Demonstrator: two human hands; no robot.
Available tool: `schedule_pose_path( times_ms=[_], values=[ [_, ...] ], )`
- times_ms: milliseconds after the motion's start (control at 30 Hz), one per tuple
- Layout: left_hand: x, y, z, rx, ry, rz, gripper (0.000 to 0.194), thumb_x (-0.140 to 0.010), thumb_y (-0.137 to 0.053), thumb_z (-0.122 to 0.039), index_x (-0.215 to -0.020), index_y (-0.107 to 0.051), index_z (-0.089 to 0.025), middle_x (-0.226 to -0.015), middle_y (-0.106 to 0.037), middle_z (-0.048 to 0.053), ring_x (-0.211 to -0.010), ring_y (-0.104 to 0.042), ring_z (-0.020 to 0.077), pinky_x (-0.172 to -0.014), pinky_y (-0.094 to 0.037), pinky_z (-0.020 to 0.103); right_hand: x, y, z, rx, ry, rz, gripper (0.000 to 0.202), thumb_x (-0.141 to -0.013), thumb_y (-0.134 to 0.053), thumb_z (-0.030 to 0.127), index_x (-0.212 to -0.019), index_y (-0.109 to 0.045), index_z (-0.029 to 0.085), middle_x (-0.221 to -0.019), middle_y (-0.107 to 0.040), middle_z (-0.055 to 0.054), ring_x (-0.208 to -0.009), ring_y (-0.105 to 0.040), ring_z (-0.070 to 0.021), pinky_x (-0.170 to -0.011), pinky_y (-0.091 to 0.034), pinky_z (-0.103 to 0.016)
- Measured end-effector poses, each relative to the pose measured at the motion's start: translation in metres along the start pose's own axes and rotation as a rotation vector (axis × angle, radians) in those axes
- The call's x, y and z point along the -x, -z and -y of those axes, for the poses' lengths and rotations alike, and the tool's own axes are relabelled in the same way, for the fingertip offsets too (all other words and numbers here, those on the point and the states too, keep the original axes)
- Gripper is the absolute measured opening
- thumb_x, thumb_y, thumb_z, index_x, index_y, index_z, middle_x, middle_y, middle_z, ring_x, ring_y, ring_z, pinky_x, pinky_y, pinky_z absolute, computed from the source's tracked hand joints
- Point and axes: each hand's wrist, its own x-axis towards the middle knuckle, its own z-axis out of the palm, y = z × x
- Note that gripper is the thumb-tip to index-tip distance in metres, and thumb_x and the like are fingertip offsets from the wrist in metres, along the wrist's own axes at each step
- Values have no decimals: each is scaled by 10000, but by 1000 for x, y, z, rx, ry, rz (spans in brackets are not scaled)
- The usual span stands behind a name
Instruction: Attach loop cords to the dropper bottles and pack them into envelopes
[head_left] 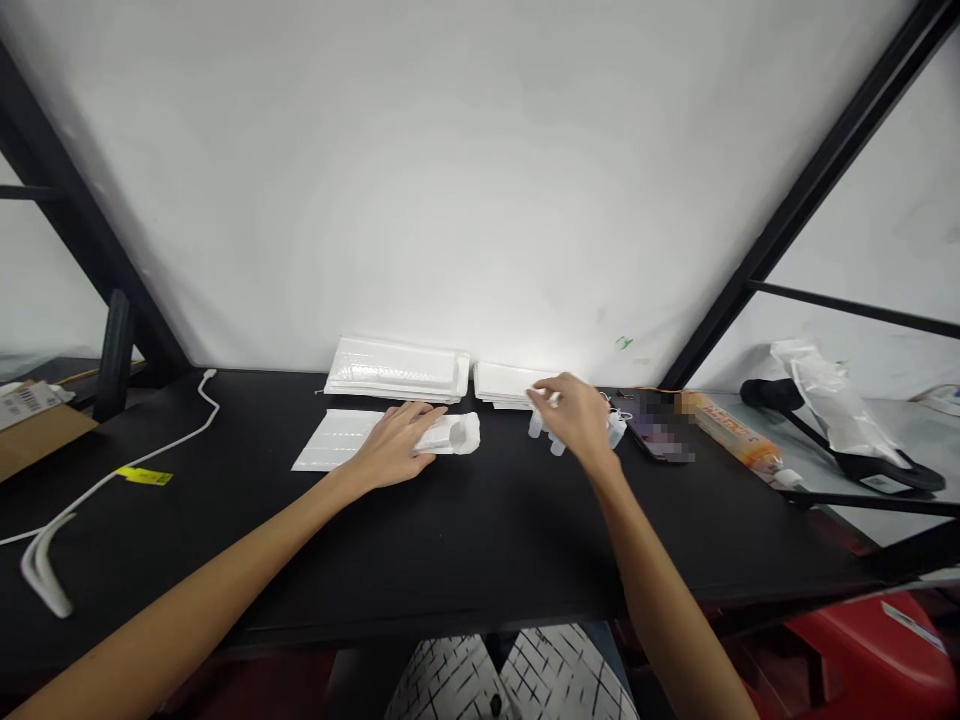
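Observation:
A white bubble mailer (pixel 330 440) lies flat on the black table, its open end toward the right. Across its middle is my left hand (pixel 397 442), gripping it near the opening with fingers on one edge and thumb on the other. My right hand (pixel 574 408) hovers over several small translucent plastic bottles (pixel 557 444), thumb and forefinger pinched together. Whatever is between those fingertips blends into the white behind and cannot be made out. My right hand partly covers the bottles.
Along the wall lie a stack of bubble mailers (pixel 397 370) and a stack of flat white packets (pixel 502 382). To the right are a phone (pixel 660 430) and an orange-labelled bottle (pixel 731 435). A white cable (pixel 142 460) and yellow tag (pixel 146 476) lie left.

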Motion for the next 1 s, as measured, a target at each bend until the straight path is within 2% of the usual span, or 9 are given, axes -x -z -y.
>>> schedule_pose_path(
  times_ms=[67,133,267,433,500,567,733,900,1000],
  values=[
    [1,0,-2,-7,-15,42,594,-751,-516,-165,-1341,-465,-199,-1248,-560,114,-1137,-526,276,-919,-428,427,-8,12,-17,141,-125,-12,218,-810,-620,409,-818,-753,237,-843,-729,-28,-814,-647,-228,-627,-379,-292],
    [2,-1,-3,-16,-22,68,589,-750,-515,-156,-1335,-469,-206,-1242,-563,108,-1117,-533,264,-920,-421,421,-10,15,-26,216,-156,56,228,-789,-633,432,-810,-756,241,-816,-736,-25,-813,-653,-239,-622,-376,-292],
    [3,-4,-4,-30,-34,81,599,-754,-508,-156,-1348,-456,-198,-1259,-551,110,-1125,-530,263,-925,-413,416,-8,4,-25,296,-77,141,190,-806,-594,342,-822,-756,244,-897,-743,-33,-837,-656,-235,-598,-359,-283],
    [3,-5,-2,-11,-48,52,690,-757,-493,-145,-1426,-351,-237,-1297,-514,105,-1165,-508,262,-940,-405,414,-6,-1,-24,276,-14,128,180,-785,-548,208,-768,-726,224,-945,-729,-34,-813,-643,-208,-575,-334,-269],
    [2,-3,-2,0,-40,37,693,-762,-489,-148,-1432,-342,-244,-1264,-529,102,-1143,-519,261,-930,-411,413,-6,1,-23,165,-18,84,157,-787,-547,219,-768,-703,214,-887,-727,-29,-755,-630,-190,-577,-336,-267],
    [0,0,-3,17,-16,21,695,-763,-486,-147,-1436,-341,-243,-1236,-541,99,-1092,-543,254,-921,-418,413,-6,4,-20,-75,-30,64,135,-791,-554,257,-777,-677,205,-804,-715,-17,-655,-599,-157,-567,-347,-260],
    [-3,6,-5,71,28,-22,684,-770,-489,-151,-1430,-354,-273,-1249,-547,87,-1129,-537,266,-922,-424,413,0,-2,2,-802,-6,175,169,-760,-591,325,-756,-635,162,-720,-684,-41,-532,-522,-112,-496,-368,-237],
    [-2,5,-8,86,14,-46,649,-781,-496,-166,-1417,-388,-245,-1266,-545,94,-1164,-523,268,-944,-423,415,18,-32,29,-907,-27,317,160,-734,-640,316,-735,-663,158,-702,-673,-37,-519,-519,-105,-497,-393,-235],
    [0,4,-10,57,-29,-71,632,-781,-488,-154,-1405,-413,-220,-1247,-556,100,-1166,-514,274,-932,-430,417,31,-47,41,-833,33,434,116,-747,-628,263,-732,-699,173,-708,-679,-17,-566,-569,-119,-564,-434,-246]
  ],
)
